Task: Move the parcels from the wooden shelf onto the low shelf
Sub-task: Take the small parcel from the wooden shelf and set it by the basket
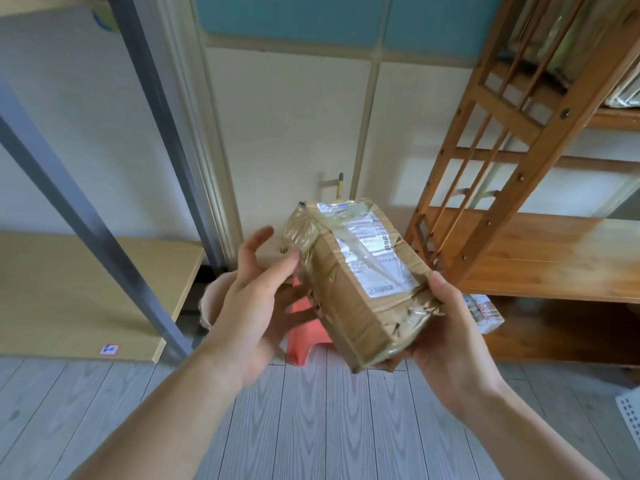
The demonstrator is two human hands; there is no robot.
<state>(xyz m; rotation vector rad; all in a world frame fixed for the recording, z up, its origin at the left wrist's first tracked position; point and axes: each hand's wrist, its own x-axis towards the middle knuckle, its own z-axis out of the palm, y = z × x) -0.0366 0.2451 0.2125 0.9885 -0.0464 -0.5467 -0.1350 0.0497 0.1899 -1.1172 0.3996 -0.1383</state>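
Note:
I hold a brown cardboard parcel point(349, 271), wrapped in clear tape and bearing a white shipping label, in mid-air between the two shelves. My right hand point(450, 337) grips its near right corner from below and the side. My left hand point(256, 299) is at its left side, fingers spread and blurred, thumb touching the taped end. The wooden shelf point(540, 251) stands at the right; another parcel point(483, 311) lies under its lower board. The low shelf point(79, 292), a pale board on grey metal legs, is at the left.
A pink plastic stool point(304, 334) and a pale bucket point(214, 299) stand on the floor between the shelves, behind the parcel. Grey metal posts point(86, 220) cross the low shelf. Wrapped items fill the upper wooden shelf point(588, 64). A white perforated object point(630, 417) lies at the right edge.

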